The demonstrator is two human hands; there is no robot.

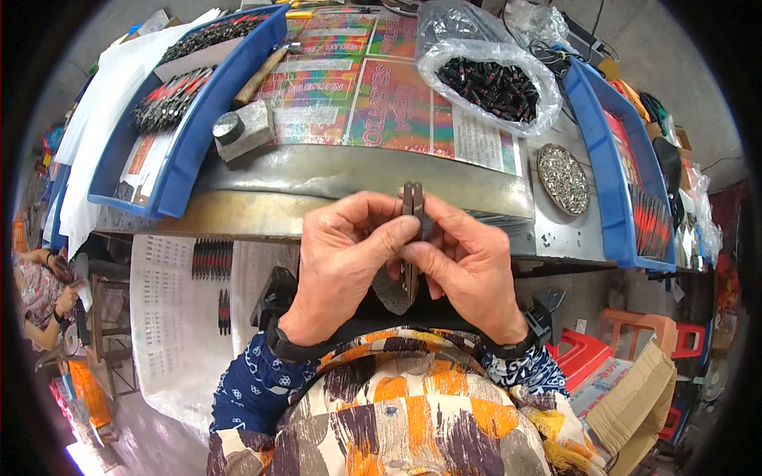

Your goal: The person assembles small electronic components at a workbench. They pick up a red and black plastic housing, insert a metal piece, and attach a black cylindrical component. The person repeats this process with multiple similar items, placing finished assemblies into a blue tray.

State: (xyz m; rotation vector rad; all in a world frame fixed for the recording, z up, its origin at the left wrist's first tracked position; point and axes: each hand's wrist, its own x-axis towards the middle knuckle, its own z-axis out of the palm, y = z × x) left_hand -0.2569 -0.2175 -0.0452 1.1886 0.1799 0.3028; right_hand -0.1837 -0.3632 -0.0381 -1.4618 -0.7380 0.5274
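My left hand (340, 258) and my right hand (470, 266) meet in front of the bench edge. Between them stands a narrow dark metal piece with two parallel prongs (413, 200), its tips pointing away from me. Thumb and fingers of the left hand pinch it from one side; those of the right hand pinch it from the other. Its middle is partly covered by my fingers, so I cannot tell its exact kind. A grey metal block with a round dark cap (248, 131) sits on the bench beyond my left hand.
Blue trays hold black-and-red pieces at left (186, 151) and right (627, 230). At the back lies a clear bag (548, 79) of black parts. A round dish (542, 170) holds small metal pieces. A white plastic-lined container (163, 317) stands below, left. Another person's hand (66, 301) shows far left.
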